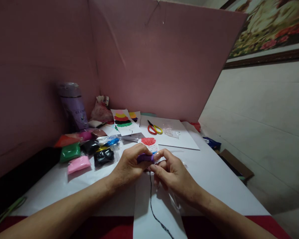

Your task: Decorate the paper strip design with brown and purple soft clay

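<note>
My left hand [129, 166] is closed around a lump of purple clay [145, 158], thumb and fingers pinching it. My right hand [171, 171] meets it from the right, its fingertips pinched on the same lump. Both hands hover over a white paper sheet [154, 212] that carries a thin black drawn line [153, 205]. Just behind the hands lies a small card with a red clay tree shape [149, 141].
Several clay packets lie at the left: green [69, 152], pink [78, 164], black [104, 156], orange-red [66, 140]. A purple bottle [73, 106] stands in the corner. Red-and-yellow scissors [154, 128] rest on white paper. Pink boards [164, 59] wall off the back and left.
</note>
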Demonstrator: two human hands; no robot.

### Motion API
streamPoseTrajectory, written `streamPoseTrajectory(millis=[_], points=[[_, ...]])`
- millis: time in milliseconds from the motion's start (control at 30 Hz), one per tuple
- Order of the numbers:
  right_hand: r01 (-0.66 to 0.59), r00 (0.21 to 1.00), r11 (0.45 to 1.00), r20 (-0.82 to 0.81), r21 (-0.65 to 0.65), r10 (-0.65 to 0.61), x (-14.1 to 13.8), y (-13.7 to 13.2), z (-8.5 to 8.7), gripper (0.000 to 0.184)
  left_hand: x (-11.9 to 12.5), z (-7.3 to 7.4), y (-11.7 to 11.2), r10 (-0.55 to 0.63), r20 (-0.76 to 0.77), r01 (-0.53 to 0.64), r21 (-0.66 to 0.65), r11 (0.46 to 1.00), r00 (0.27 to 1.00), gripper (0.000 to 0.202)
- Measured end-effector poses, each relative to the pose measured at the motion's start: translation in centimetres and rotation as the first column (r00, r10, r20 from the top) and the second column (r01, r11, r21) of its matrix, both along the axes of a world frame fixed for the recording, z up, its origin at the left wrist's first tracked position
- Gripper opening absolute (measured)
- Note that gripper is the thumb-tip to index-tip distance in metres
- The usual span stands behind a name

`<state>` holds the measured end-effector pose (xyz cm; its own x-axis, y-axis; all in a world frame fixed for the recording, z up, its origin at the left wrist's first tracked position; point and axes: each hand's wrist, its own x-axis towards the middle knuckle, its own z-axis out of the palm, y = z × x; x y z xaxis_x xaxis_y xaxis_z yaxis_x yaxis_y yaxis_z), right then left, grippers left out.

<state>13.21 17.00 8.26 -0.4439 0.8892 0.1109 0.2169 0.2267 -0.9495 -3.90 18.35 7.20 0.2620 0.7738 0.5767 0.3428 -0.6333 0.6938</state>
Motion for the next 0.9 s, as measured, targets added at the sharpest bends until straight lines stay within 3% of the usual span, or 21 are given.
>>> streamPoseTrajectory(millis=[900], points=[[-0.024, 0.999, 0.998, 0.042, 0.065, 0.021, 0.08, -0.11, -0.13, 0.014, -0.05, -0.05, 0.11, 0.003, -0.025, -0.002, 0.05, 0.999, 1.0, 0.005]])
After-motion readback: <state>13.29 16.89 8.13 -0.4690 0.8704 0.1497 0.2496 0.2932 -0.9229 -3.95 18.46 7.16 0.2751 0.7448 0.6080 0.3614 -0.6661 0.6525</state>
